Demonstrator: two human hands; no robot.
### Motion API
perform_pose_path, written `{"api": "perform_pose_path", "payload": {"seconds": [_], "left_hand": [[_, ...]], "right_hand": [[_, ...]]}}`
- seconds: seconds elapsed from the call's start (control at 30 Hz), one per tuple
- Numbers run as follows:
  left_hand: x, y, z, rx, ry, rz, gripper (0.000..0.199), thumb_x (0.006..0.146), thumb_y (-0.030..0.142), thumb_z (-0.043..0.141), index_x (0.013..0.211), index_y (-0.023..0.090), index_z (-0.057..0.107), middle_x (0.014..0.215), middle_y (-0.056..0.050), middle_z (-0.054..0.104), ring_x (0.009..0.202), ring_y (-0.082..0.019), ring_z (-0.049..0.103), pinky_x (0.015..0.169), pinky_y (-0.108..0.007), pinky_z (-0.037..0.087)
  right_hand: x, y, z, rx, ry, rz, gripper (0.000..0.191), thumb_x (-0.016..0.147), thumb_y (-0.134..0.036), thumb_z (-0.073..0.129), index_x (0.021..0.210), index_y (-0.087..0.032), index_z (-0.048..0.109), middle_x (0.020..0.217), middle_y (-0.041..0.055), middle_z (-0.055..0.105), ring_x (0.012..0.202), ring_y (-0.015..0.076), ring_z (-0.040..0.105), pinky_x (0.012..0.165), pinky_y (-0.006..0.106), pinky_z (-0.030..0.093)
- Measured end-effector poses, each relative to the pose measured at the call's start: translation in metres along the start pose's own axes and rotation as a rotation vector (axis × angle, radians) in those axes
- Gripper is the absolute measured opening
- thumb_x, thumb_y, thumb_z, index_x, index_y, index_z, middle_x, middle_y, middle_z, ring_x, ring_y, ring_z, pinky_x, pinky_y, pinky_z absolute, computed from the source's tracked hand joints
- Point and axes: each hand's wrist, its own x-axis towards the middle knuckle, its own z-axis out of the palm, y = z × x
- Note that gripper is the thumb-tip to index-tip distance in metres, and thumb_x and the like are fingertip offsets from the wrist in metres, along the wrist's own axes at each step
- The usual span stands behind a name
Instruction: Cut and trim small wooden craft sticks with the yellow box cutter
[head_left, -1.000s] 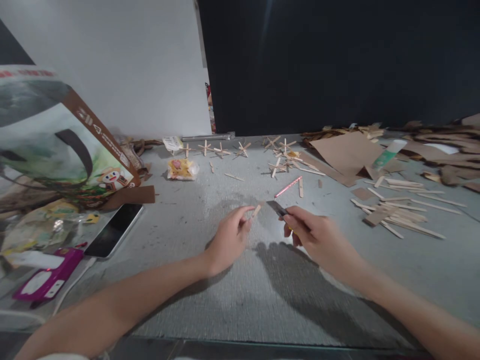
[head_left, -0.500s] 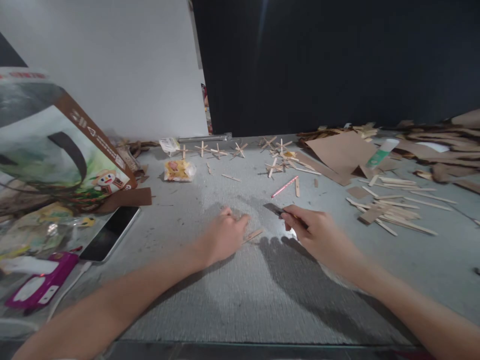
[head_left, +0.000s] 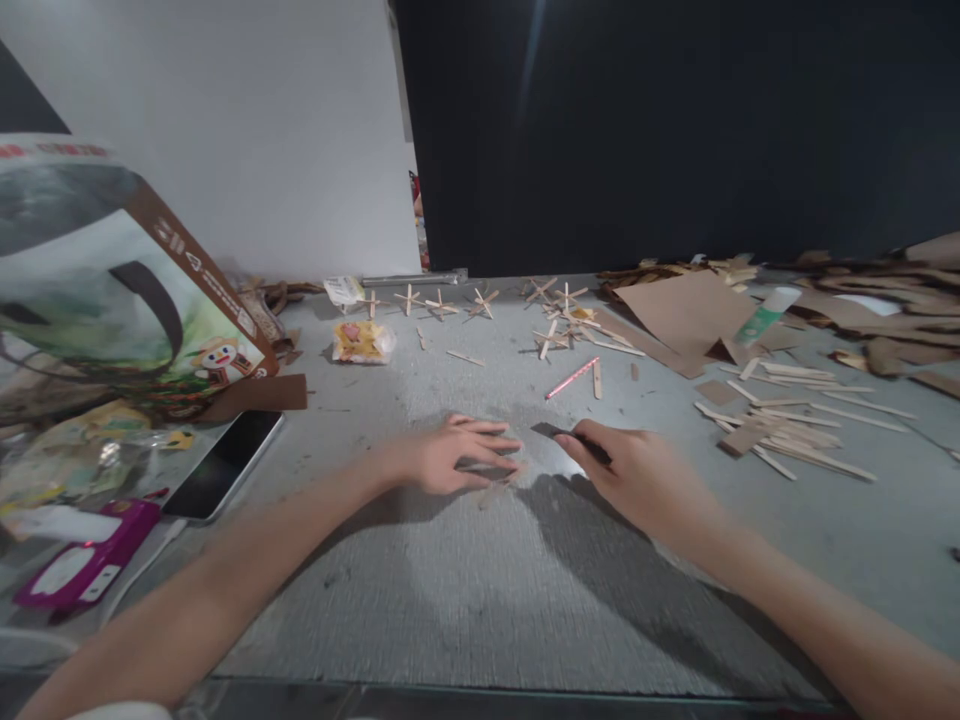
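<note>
1. When handling the knife (head_left: 546, 431) in the head view, grip firmly with the right hand (head_left: 630, 462), fingers curled tightly round the handle and blade pointing toward the other side.
2. Mind the left hand (head_left: 450, 459): palm down, fingers spread apart, tips close to the blade but not touching. Best, before any stroke, to draw those tips out of the blade's line.
3. Find the small wooden piece (head_left: 491, 493) on the table (head_left: 375, 600), just on the near side of the left fingertips. For a steady hold, press flat on one end, well back from the edge, and use light, short strokes directed away from skin.
4. Leave the striped stick (head_left: 572, 378) and the loose flat stick (head_left: 597, 380), both beyond the knife, outside the blade's path.
5. Hard to make out: the outline of the wooden piece, faint and blurred; impossible to tell whether touched or pinned by the left fingers.
6. Hidden: most of the knife handle, inside the right fist, along with the underside of the left palm.
7. Cut off: the large printed package (head_left: 82, 280), at the left edge.
</note>
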Motion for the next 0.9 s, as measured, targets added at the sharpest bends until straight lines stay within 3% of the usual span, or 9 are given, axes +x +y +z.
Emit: {"api": "perform_pose_path", "payload": {"seconds": [0.1,0.2,0.37,0.47,0.57,0.73,0.9], "left_hand": [[0.001,-0.001,0.010,0.075,0.013,-0.010,0.038,0.097,0.026,0.064,0.133,0.037,0.073,0.154,-0.004,0.062,0.156,-0.030,0.042,0.127,-0.059,0.024],[0.001,0.002,0.017,0.081,0.105,-0.001,0.037,0.102,0.028,0.058,0.137,0.032,0.071,0.149,-0.008,0.066,0.150,-0.029,0.050,0.125,-0.056,0.029],[0.002,0.004,0.024,0.065,0.129,-0.009,0.044,0.092,0.048,0.076,0.134,0.038,0.073,0.152,-0.006,0.064,0.149,-0.032,0.051,0.126,-0.055,0.029],[0.004,0.003,0.027,0.094,0.117,-0.045,0.048,0.085,0.052,0.083,0.130,0.040,0.075,0.156,-0.005,0.061,0.152,-0.033,0.047,0.126,-0.056,0.028],[0.005,0.003,0.033,0.100,0.153,-0.059,0.046,0.087,0.053,0.081,0.129,0.038,0.076,0.155,-0.005,0.062,0.151,-0.032,0.048,0.126,-0.055,0.028],[0.006,0.008,0.042,0.140,0.260,-0.150,0.052,0.084,0.058,0.082,0.129,0.033,0.076,0.157,-0.008,0.060,0.153,-0.034,0.045,0.125,-0.055,0.029],[0.008,0.013,0.048,0.155,0.330,-0.213,0.053,0.084,0.056,0.082,0.130,0.031,0.076,0.157,-0.010,0.059,0.151,-0.035,0.047,0.125,-0.058,0.030]], "right_hand": [[0.001,0.000,0.000,0.000,-0.021,0.020,0.047,0.109,-0.055,0.039,0.087,-0.023,0.066,0.070,0.0056,0.073,0.057,0.0202,0.064,0.055,0.031,0.029],[0.001,-0.001,-0.002,0.009,-0.044,0.040,0.045,0.109,-0.053,0.040,0.086,-0.024,0.066,0.070,0.0054,0.073,0.058,0.0206,0.065,0.054,0.030,0.030],[0.000,-0.002,-0.003,0.040,-0.021,0.017,0.045,0.108,-0.053,0.040,0.084,-0.024,0.063,0.067,0.0047,0.070,0.057,0.0202,0.064,0.054,0.030,0.030],[-0.001,-0.002,-0.002,0.035,-0.012,0.025,0.044,0.108,-0.052,0.041,0.083,-0.024,0.063,0.065,0.0042,0.069,0.056,0.0202,0.063,0.053,0.030,0.029],[-0.001,-0.003,-0.001,0.037,-0.011,0.011,0.041,0.107,-0.051,0.043,0.082,-0.025,0.063,0.064,0.0035,0.068,0.055,0.0202,0.062,0.052,0.029,0.028],[0.004,-0.001,-0.004,0.050,-0.045,-0.168,0.033,0.110,-0.033,0.039,0.090,-0.023,0.062,0.075,0.0034,0.072,0.061,0.0176,0.064,0.058,0.027,0.035],[0.020,0.001,-0.012,-0.199,-0.236,-0.484,0.017,0.104,-0.017,0.051,0.102,-0.020,0.067,0.085,0.0061,0.076,0.068,0.0176,0.068,0.058,0.030,0.028]]}}
